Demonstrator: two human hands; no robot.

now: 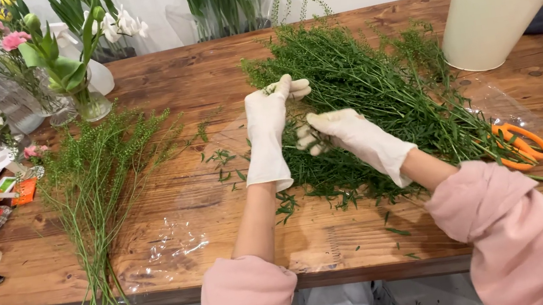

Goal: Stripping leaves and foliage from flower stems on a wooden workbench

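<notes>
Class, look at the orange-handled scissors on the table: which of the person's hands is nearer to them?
Right. The right hand rests on the pile of green stems, left of the orange-handled scissors. The left hand is farther left, pinching a stem at the pile's edge.

Matt white rubbery gloves cover both hands; the brown wooden table looks grainy, the clear plastic film glossy.

Green feathery stems heaped flat on table.
</notes>
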